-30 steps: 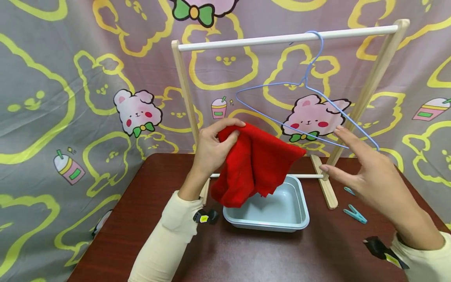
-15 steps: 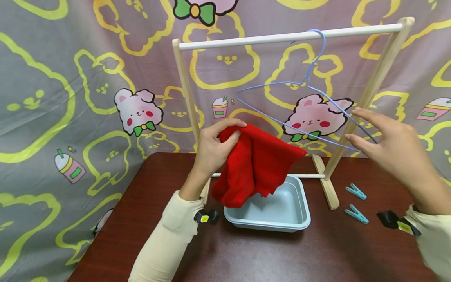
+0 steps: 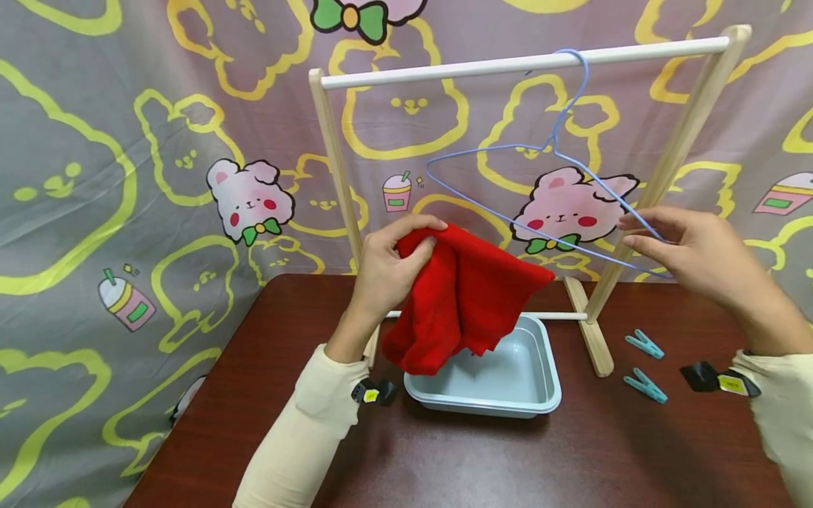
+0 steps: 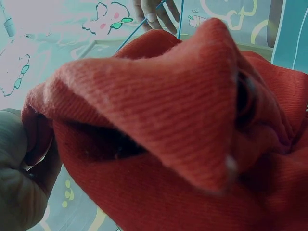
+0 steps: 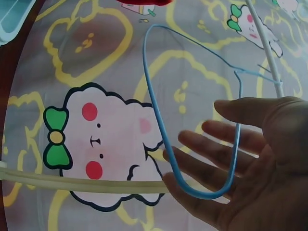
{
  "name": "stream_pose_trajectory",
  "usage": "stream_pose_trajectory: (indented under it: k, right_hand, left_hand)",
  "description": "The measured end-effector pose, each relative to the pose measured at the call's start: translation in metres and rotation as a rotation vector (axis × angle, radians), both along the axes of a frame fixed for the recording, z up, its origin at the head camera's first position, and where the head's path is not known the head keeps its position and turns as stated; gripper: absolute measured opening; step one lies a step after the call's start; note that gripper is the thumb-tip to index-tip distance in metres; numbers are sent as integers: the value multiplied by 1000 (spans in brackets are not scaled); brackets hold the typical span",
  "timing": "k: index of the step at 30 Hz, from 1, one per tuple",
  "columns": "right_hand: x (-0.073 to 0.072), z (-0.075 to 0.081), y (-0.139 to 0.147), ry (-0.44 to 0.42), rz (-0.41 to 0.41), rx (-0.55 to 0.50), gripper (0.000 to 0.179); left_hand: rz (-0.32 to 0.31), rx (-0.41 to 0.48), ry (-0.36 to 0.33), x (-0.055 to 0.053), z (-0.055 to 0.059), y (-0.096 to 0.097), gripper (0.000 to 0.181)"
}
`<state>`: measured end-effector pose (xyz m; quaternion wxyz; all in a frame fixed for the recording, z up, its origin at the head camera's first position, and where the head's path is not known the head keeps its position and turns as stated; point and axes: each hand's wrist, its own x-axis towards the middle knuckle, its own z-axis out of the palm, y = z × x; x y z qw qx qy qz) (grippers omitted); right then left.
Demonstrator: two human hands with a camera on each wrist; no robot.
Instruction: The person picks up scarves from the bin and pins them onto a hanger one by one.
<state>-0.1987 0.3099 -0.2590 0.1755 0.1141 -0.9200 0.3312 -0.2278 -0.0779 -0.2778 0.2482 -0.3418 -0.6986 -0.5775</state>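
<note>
In the head view my left hand (image 3: 389, 267) pinches a piece of red ribbed knit fabric (image 3: 485, 286) between thumb and fingers. The fabric hangs in folds above a pale blue basin (image 3: 502, 374). Close up in the left wrist view, the red fabric (image 4: 159, 120) shows a folded-over edge with a dark hollow beneath. My right hand (image 3: 705, 254) is at the lower right corner of a blue wire hanger (image 3: 610, 189). As the right wrist view shows, the hanger (image 5: 204, 195) crosses in front of the spread fingers, with the thumb apart from them.
A wooden rack with a white top bar (image 3: 444, 72) stands behind the basin, and the hanger hooks over this bar. Two turquoise clothespins (image 3: 644, 343) lie on the dark red-brown table (image 3: 508, 458) at the right. A patterned curtain (image 3: 254, 127) closes off the back.
My right hand has moved right and up to the hanger's corner, its fingers now around the wire. Both clothespins have come into full view. The left hand and red fabric stay nearly still.
</note>
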Motion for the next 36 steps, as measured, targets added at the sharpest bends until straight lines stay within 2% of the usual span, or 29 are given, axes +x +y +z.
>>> stream_pose_trajectory:
  k: [7, 13, 19, 25, 33, 36]
  right_hand:
    - [-7, -2, 7, -109, 64, 1, 31]
    - [-14, -6, 6, -140, 161, -46, 29]
    - [-14, -6, 4, -186, 157, -22, 28]
    - [-16, -7, 0, -216, 213, -50, 29]
    - [-19, -12, -3, -233, 326, -181, 31]
    - [-18, -13, -3, -237, 330, -222, 32]
  left_hand:
    - [-14, -8, -9, 0, 0, 2, 23]
    - [-2, -18, -2, 0, 1, 2, 23]
    - [14, -35, -1, 0, 1, 2, 23]
    - [21, -37, -16, 1, 0, 0, 23]
    - [14, -27, -15, 2, 0, -1, 23]
    - [16, -26, -16, 3, 0, -1, 24]
